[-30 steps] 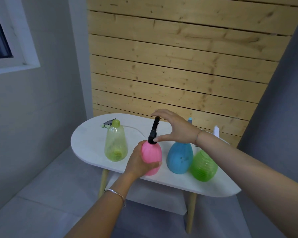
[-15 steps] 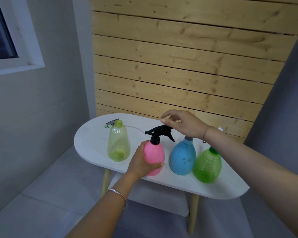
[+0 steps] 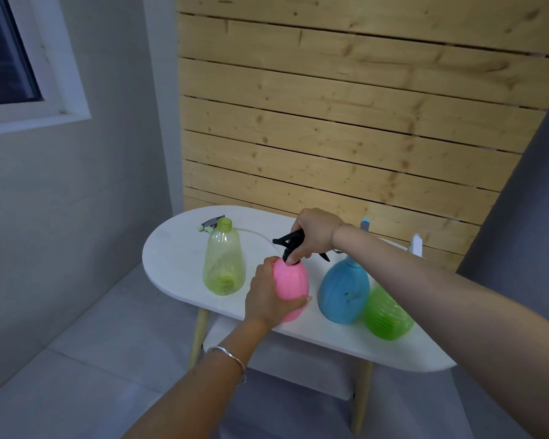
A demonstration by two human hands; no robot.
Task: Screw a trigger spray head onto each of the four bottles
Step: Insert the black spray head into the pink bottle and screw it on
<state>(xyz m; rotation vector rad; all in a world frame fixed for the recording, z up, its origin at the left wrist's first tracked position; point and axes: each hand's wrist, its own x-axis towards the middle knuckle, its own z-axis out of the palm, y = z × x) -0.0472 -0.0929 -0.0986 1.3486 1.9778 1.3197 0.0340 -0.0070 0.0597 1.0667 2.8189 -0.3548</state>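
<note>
My left hand [image 3: 268,297] wraps the pink bottle [image 3: 290,288] standing at the white table's [image 3: 171,264] front edge, while my right hand [image 3: 314,232] grips the black trigger spray head [image 3: 288,243] seated on its neck.

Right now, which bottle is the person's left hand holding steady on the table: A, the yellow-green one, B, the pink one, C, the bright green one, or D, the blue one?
B: the left hand wraps around the body of the pink bottle, while the right hand grips the black trigger head at its neck; the other three bottles stand untouched.
</note>
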